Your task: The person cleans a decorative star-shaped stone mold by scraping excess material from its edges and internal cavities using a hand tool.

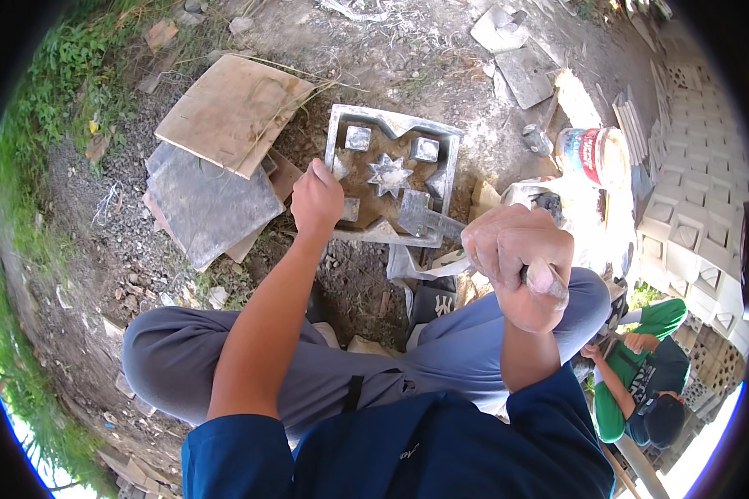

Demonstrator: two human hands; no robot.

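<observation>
In front of my crossed legs lies a square grey metal mold, with a raised star in its middle and square blocks toward its corners. Brown material fills the spaces between them. My left hand is closed at the mold's left rim, its fingers curled out of sight. A flat-bladed trowel is gripped in my right hand, the handle end showing by the thumb. Its grey blade lies over the lower right part of the mold, hiding the block there.
Left of the mold are stacked flat boards, brown over grey. On the right stand a white tub with a coloured label and a wall of pale patterned blocks. Another person in green and black sits at the lower right.
</observation>
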